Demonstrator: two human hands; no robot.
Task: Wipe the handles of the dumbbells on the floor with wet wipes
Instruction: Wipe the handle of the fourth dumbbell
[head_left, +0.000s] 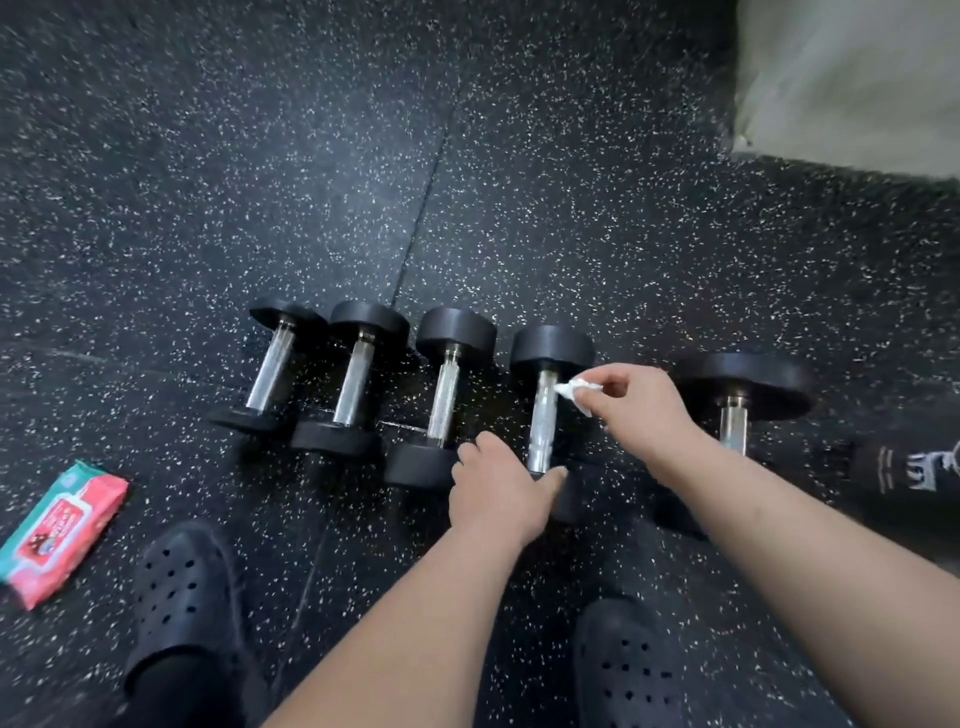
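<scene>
While planted in two black perforated clogs (176, 597) on the speckled rubber floor (571, 234), reaches both bare forearms forward. Off to the left, flat on the floor and well apart from the weights, a pink-and-teal wipes pack (62, 535). Clasps with the left hand (498, 493) the near head of the fourth dumbbell (550, 348) from the left, fingers curled over it, thumb beside the base of its chrome handle (540, 436). Pinches with the right hand (639, 410) a crumpled white wet wipe (574, 389) against the handle's far end, just under the far head. Lying parallel to the left, three smaller dumbbells (358, 379); to the right, a larger fifth dumbbell (737, 410). Beyond, top right, a pale blurred surface (847, 78).
</scene>
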